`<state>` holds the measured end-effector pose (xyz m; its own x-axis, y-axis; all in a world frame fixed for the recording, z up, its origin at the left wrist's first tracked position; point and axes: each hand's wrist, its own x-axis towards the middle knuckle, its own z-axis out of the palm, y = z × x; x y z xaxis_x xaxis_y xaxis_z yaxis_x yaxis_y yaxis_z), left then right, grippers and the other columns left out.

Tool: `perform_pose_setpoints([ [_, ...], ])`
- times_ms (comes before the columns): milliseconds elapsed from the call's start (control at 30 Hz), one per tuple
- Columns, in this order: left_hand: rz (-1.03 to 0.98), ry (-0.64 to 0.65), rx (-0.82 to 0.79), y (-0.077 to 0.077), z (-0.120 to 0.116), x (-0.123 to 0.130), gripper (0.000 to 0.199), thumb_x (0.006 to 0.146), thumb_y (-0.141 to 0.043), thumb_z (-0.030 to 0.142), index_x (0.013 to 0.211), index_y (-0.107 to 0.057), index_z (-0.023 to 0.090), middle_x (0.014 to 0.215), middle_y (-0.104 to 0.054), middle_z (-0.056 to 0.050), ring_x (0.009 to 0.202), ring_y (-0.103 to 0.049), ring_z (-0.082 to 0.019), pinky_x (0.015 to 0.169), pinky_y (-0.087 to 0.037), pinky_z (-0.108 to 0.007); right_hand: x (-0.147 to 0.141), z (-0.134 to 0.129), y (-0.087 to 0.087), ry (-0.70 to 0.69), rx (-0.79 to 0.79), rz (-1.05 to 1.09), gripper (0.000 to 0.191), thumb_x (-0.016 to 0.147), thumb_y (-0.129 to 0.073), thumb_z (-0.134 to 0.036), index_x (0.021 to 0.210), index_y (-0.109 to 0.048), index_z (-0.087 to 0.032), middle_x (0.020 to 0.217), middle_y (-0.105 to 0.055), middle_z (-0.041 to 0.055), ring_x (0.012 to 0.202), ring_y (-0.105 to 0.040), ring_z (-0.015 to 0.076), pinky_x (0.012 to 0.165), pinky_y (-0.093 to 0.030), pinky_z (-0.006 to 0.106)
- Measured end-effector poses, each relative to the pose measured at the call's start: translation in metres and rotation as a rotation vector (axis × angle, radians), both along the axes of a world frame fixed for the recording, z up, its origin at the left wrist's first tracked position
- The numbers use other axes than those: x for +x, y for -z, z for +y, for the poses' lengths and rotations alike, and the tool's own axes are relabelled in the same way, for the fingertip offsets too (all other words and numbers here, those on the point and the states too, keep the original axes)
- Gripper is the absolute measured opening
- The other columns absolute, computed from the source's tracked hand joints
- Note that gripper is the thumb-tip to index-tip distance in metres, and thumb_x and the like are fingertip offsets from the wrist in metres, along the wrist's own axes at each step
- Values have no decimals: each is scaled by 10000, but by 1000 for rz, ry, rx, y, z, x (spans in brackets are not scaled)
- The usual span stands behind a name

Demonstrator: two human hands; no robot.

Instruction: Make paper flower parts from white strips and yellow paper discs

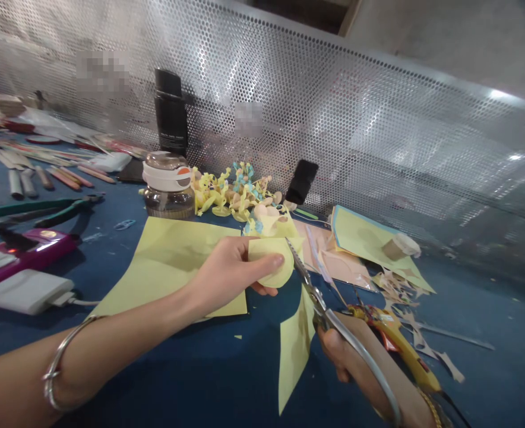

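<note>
My left hand (pixel 236 264) pinches a piece of yellow paper (pixel 262 249) with a rounded edge, thumb on top and fingers beneath. In my right hand (pixel 342 345) is a pair of metal scissors (pixel 313 291), its fingers closed around the handles. The blades point up and away, lying against the right edge of the paper. A yellow strip (pixel 296 351) hangs down beside the blades. Below and left of my left hand lies a larger yellow sheet (pixel 168 255) on the blue table.
Behind the hands stand small yellow and blue paper flowers (pixel 231 193), a jar (pixel 168 187), a black bottle (pixel 172 113) and a propped phone (pixel 301 181). A yellow glue gun (pixel 400 342) and paper scraps (pixel 418 333) lie right; pliers (pixel 62 208) and a purple power strip (pixel 35 249) left.
</note>
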<state>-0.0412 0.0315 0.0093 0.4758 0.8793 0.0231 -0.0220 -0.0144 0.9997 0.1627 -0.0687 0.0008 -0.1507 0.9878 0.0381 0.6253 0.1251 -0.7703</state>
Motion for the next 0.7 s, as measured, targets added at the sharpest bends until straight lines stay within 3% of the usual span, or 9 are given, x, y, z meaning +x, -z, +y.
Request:
perform_pose_setpoints([
  [233, 5, -53, -12, -3, 1, 1, 197, 789, -672, 325, 792, -641, 131, 703, -688, -20, 547, -685, -135, 535, -586, -218, 1, 0, -2, 22, -109, -31, 532, 831, -392, -682, 567, -374, -220, 464, -391, -40, 420, -386, 99, 406, -290, 215],
  [700, -51, -61, 6, 0, 2, -1, 206, 811, -662, 342, 758, -629, 146, 662, -637, 29, 515, -670, -106, 512, -587, -194, 1, -3, -5, -26, -56, -45, 489, 887, -377, -614, 608, -404, -213, 521, -420, -36, 459, -405, 109, 455, -263, 241],
])
